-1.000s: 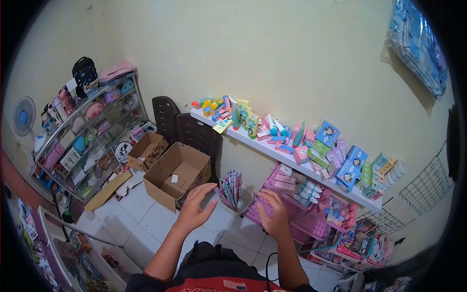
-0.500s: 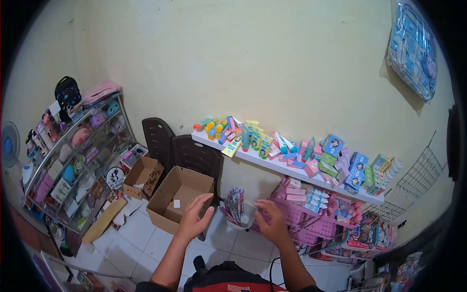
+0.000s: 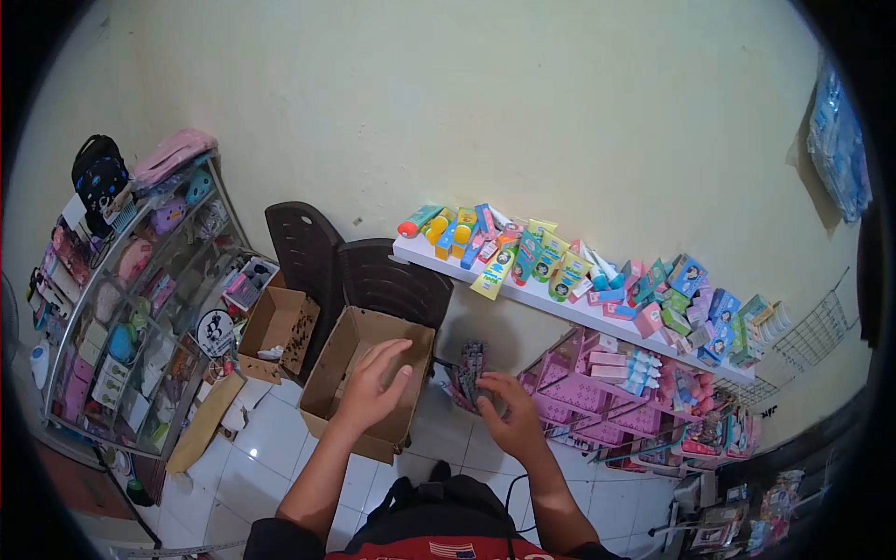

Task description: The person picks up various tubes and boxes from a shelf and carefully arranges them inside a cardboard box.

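My left hand (image 3: 373, 385) is raised in front of the large cardboard box (image 3: 327, 392), fingers apart and holding nothing; it hides part of the box's inside. My right hand (image 3: 510, 416) has its fingers spread and nothing between them. Just left of and behind it stands a bundle of patterned, wrapped items (image 3: 469, 369) in a pale container, partly hidden by the hand. Whether my fingertips touch that container, I cannot tell. The palms face each other with a gap between them.
A white wall shelf (image 3: 429, 264) holds tubes and small boxes. Dark plastic chairs (image 3: 303, 245) stand behind the large box, beside a smaller cardboard box (image 3: 271, 327). Pink baskets (image 3: 569, 392) are at right, a glass display case (image 3: 140, 308) at left, a wire grid (image 3: 812, 327) far right.
The view has shifted, so the shelf appears farther right. My left hand now overlaps the large box's opening more, and my right hand overlaps the container of wrapped items. Both hands remain open.
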Action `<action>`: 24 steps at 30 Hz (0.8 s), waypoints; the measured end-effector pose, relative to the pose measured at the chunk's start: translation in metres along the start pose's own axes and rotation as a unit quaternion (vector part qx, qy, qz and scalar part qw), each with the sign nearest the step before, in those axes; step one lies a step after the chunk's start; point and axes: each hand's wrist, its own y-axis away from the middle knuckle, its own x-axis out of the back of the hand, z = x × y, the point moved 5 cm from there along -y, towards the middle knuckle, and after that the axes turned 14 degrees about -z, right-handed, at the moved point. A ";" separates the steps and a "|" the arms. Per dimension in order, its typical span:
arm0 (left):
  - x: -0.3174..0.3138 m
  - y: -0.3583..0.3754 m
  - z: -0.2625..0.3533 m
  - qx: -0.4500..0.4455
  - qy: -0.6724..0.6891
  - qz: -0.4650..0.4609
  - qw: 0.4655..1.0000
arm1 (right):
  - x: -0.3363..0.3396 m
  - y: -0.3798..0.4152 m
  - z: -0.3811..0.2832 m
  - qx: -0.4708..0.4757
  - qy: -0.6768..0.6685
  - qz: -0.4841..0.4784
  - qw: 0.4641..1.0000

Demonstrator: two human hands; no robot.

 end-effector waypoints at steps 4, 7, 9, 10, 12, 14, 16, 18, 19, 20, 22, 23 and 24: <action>0.002 -0.019 -0.009 -0.004 -0.015 -0.001 1.000 | 0.000 -0.032 0.009 0.003 -0.023 -0.012 1.000; 0.009 -0.034 -0.012 0.009 -0.034 -0.002 0.999 | -0.003 -0.057 0.023 0.004 -0.054 -0.009 0.998; 0.013 -0.043 -0.019 0.020 -0.045 -0.004 0.999 | -0.007 -0.076 0.033 0.012 -0.064 -0.014 0.998; 0.015 -0.047 -0.023 0.018 -0.049 0.003 0.999 | -0.010 -0.083 0.037 0.016 -0.067 -0.014 0.997; 0.018 -0.053 -0.031 0.020 -0.052 0.002 0.998 | -0.015 -0.098 0.043 0.020 -0.076 -0.023 0.997; 0.023 -0.063 -0.038 0.011 -0.058 0.014 0.998 | -0.018 -0.109 0.042 0.026 -0.074 -0.031 0.996; 0.026 -0.080 -0.053 0.005 -0.049 0.024 0.998 | -0.018 -0.120 0.036 0.039 -0.052 -0.029 0.997; 0.030 -0.102 -0.071 -0.003 -0.037 0.030 0.999 | -0.018 -0.130 0.033 0.039 -0.042 -0.027 0.998; 0.034 -0.117 -0.079 -0.017 -0.049 0.046 0.998 | -0.020 -0.134 0.031 0.039 -0.035 -0.026 0.998; 0.037 -0.132 -0.086 -0.033 -0.058 0.061 0.996 | -0.023 -0.138 0.031 0.030 -0.031 -0.017 0.999; 0.038 -0.164 -0.103 -0.054 -0.072 0.067 0.994 | -0.028 -0.148 0.028 0.025 -0.013 -0.012 1.000; 0.040 -0.179 -0.111 -0.068 -0.092 0.085 0.990 | -0.031 -0.153 0.027 0.017 -0.006 -0.002 1.000; 0.040 -0.194 -0.118 -0.064 -0.117 0.080 0.988 | -0.036 -0.156 0.026 0.006 0.000 0.000 1.000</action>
